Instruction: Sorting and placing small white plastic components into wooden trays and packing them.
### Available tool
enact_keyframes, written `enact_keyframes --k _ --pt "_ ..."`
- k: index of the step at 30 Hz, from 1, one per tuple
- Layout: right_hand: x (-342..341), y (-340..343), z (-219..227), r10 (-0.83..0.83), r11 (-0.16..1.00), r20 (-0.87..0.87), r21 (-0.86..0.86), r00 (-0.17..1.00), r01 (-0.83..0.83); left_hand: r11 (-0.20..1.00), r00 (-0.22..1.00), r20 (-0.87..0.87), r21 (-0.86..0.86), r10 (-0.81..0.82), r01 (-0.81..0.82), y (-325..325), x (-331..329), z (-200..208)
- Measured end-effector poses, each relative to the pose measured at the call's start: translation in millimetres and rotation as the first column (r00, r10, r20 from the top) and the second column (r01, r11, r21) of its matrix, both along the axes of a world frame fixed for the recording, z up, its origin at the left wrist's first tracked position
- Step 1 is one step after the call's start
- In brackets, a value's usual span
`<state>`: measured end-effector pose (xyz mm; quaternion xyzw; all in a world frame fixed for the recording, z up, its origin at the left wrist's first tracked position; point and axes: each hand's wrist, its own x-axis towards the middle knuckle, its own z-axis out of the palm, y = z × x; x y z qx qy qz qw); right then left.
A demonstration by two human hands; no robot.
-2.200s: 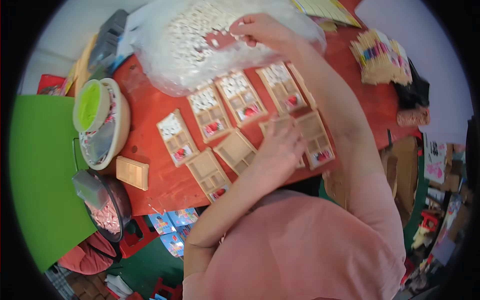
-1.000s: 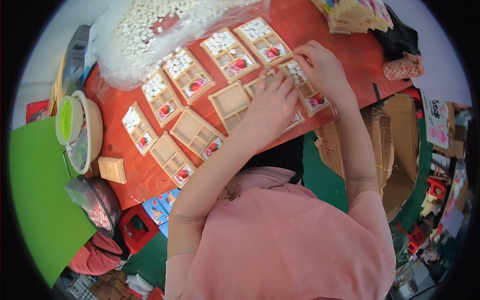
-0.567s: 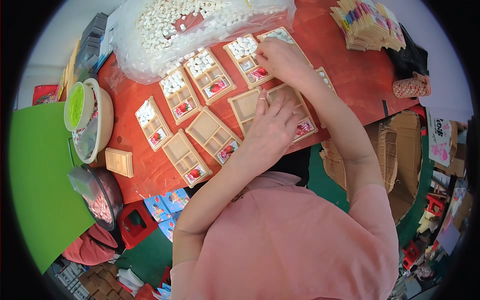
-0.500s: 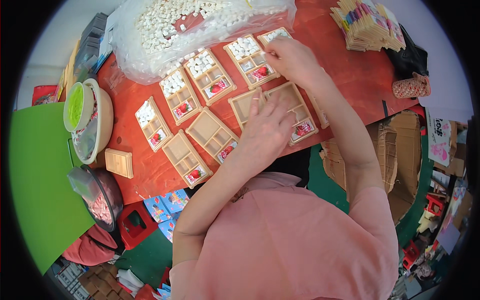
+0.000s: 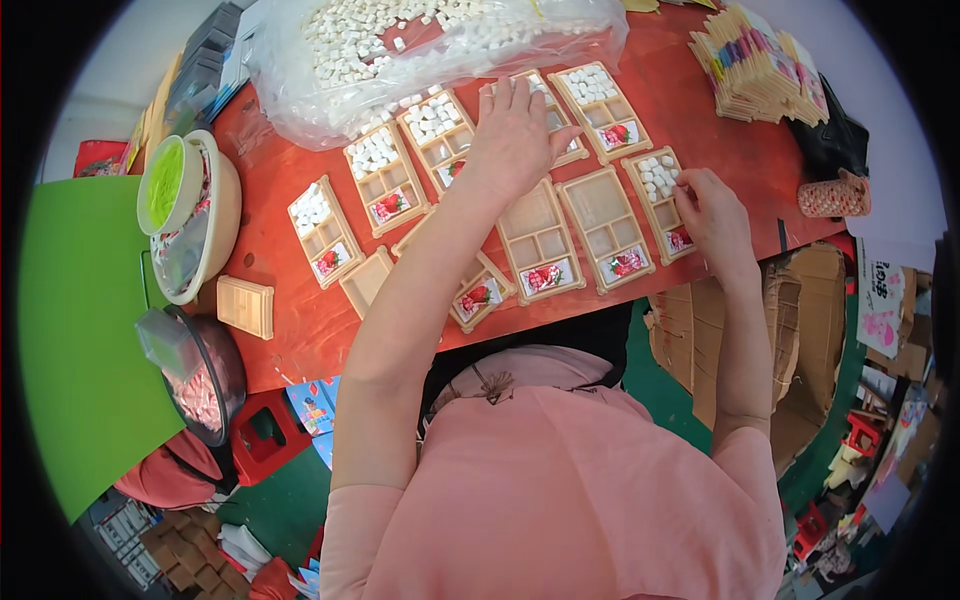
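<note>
My left hand [image 5: 515,145] is open, fingers spread over a back-row tray [image 5: 574,150] and partly hiding it. At the right end of the rows, my right hand [image 5: 718,225] has its fingers curled together at the edge of a beige compartment tray [image 5: 668,215]. Whatever those fingertips hold, if anything, is hidden. Small white marshmallows [image 5: 658,177] lie in that tray's large compartment. Two front trays, a middle one [image 5: 537,212] and its right neighbour [image 5: 600,200], have bare large compartments. Small strawberry-printed packets [image 5: 545,277] lie in the trays' end compartments. My left forearm covers parts of other front trays.
A clear plastic bag [image 5: 300,110] of loose marshmallows spreads across the back of the red table [image 5: 290,350]. Stacked picture packs [image 5: 755,70] stand back right. Bowls [image 5: 230,200] sit at the left edge, near a closed beige tray [image 5: 245,306]. Cardboard [image 5: 810,330] stands right, below the table.
My left hand has gone from the front trays up to the back row. My right hand has moved from the back row down to the rightmost tray. The view has shifted slightly.
</note>
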<state>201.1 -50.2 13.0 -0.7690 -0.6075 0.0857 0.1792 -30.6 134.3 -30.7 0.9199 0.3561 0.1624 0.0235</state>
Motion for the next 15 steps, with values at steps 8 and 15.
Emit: enact_keyframes --k 8,15 --pt "-6.8 4.3 0.5 0.012 0.998 0.087 0.057 0.996 -0.017 0.999 1.0 0.012 0.026 0.021 -0.021 -3.4 -2.9 2.6" --pt "-20.8 20.6 18.3 0.012 0.999 -0.203 0.054 0.979 -0.001 0.997 0.977 0.201 0.057 -0.069 0.059 -0.6 -48.4 25.2"
